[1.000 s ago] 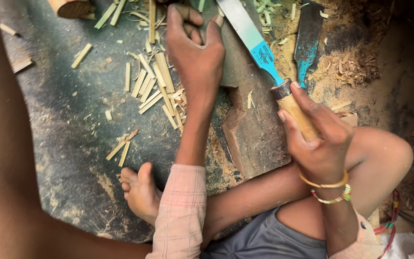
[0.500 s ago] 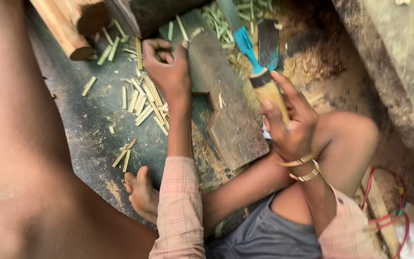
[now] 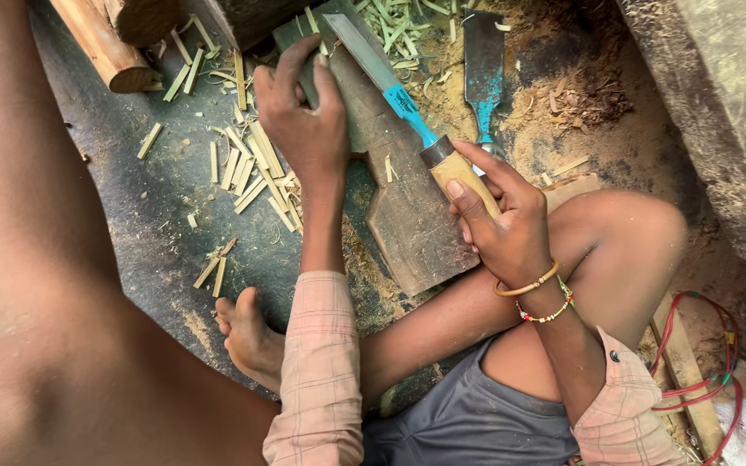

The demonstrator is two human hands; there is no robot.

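My left hand (image 3: 308, 129) is curled over a small grey-green piece of wood (image 3: 291, 39) at the far end of a dark wooden board (image 3: 416, 242) on the ground. My right hand (image 3: 502, 229) grips the pale wooden handle of a chisel (image 3: 407, 108) with a blue collar. Its flat steel blade lies slanted over the board, the tip just right of my left fingers. What sits under my left palm is hidden.
A second blue-stained chisel (image 3: 483, 69) lies on sawdust at the back right. Several split bamboo slivers (image 3: 252, 173) are scattered on the dark mat. A round log (image 3: 101, 43) is at the top left, red cable (image 3: 710, 345) at the right, and my bare foot (image 3: 248, 332) and crossed legs below.
The view has shifted and closed in. My right hand brought the chisel leftwards, so the blade now lies beside my left fingers. The left hand keeps its grip at the board's far end.
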